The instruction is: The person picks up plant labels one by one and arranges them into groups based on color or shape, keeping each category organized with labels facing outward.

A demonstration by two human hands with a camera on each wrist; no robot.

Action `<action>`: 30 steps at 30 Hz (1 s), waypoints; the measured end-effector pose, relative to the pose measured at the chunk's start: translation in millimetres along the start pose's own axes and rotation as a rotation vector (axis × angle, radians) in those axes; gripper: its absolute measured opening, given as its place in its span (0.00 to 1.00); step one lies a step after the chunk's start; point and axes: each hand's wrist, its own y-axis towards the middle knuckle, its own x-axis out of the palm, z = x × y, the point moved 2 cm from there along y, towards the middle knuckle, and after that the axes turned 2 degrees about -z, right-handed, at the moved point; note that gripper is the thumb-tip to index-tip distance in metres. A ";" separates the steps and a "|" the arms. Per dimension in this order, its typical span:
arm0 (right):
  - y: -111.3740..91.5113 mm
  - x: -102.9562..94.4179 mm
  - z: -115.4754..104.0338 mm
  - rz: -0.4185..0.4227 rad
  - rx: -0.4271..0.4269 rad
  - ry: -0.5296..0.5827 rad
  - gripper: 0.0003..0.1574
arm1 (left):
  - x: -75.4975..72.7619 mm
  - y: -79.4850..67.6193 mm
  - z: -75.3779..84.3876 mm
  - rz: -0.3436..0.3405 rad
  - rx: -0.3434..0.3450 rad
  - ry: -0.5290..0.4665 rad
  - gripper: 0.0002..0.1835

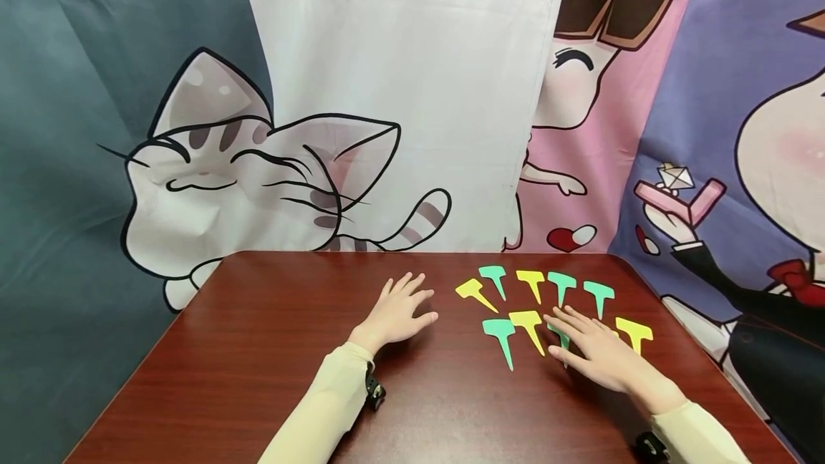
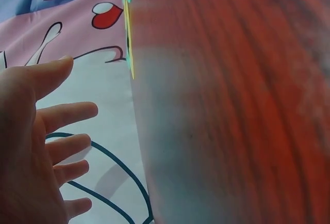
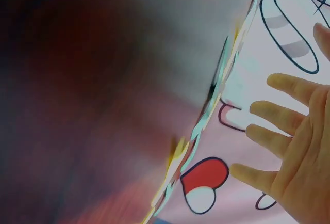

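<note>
Several flat T-shaped plant labels lie on the right half of the table, green and yellow mixed. In the far row are a yellow label (image 1: 473, 289), a green label (image 1: 493, 275) and others. Nearer lie another green label (image 1: 499, 331) and a yellow label (image 1: 527, 322). My right hand (image 1: 599, 353) hovers palm down over the near row with its fingers spread, partly hiding one green label (image 1: 559, 336). To the left of the labels, my left hand (image 1: 394, 312) is held above the bare wood, fingers straight and apart. Neither hand holds anything.
The dark red-brown wooden table (image 1: 258, 378) has rounded far corners. Right behind its far edge hangs a printed cloth (image 1: 412, 92) with a cartoon cat and figures. Each wrist carries a black strap with a small device under a pale sleeve (image 1: 322, 403).
</note>
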 end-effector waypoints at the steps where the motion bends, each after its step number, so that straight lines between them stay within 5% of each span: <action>1: -1.8 -0.8 1.6 0.007 -0.010 -0.006 0.36 | 0.0 0.7 0.2 0.000 0.001 0.000 0.30; 14: -21.8 -7.4 21.0 0.035 -0.011 -0.021 0.34 | 3.1 8.7 7.3 -0.014 0.011 0.009 0.30; 30: -44.5 -17.8 41.7 -0.011 0.099 -0.063 0.32 | 5.8 22.3 11.5 -0.059 0.018 0.037 0.30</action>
